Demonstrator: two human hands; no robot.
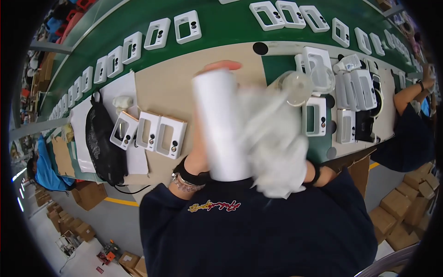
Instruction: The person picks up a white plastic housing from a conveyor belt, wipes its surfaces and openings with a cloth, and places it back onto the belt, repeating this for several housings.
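A tall white housing [221, 124] with a smooth, rounded face stands upright in front of my chest, blurred by motion. My left hand [223, 66] grips it from behind, and its fingers show over the top end. Beside it, a crumpled white cloth [279, 143] hangs from my right hand and is smeared by motion. The cloth covers the fingers of that hand; only the wrist with a dark band shows. Cloth and housing are side by side, and I cannot tell whether they touch.
Three white frames [161, 134] lie on the beige mat, beside a black mesh bag [104, 143]. A clear round container [296, 87] and several white housings [355, 87] sit to the right. More frames line the green conveyor [221, 27]. A co-worker [408, 124] works at far right.
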